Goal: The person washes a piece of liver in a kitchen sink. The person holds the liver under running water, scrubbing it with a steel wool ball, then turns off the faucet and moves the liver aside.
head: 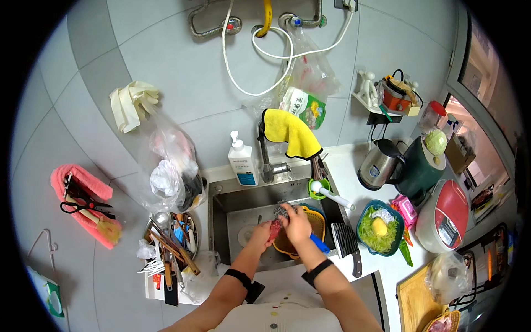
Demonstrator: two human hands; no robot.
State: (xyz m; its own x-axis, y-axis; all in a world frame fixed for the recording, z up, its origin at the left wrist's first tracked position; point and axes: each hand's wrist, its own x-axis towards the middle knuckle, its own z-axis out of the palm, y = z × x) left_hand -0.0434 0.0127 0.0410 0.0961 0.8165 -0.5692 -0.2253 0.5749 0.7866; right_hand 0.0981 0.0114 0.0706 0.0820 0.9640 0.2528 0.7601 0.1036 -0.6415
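Over the stainless steel sink (265,262), my left hand (262,235) is closed on a small red item (274,229), whose kind I cannot make out. My right hand (297,226) is beside it, its fingers on a grey wire scouring pad (283,209) that touches the red item's upper end. Beneath the right hand sits a yellow plastic basket (318,226) in the sink, with a blue handle (320,243) by the right wrist. A yellow cloth (290,135) with black edging drapes over the faucet (269,169).
A soap pump bottle (243,164) stands behind the sink. To the right lie a black-bladed knife (347,247), a teal basket of shredded greens (381,245), an electric kettle (381,164) and a rice cooker (442,216). A utensil container (195,232) stands at left, and a wooden cutting board (417,303) lies lower right.
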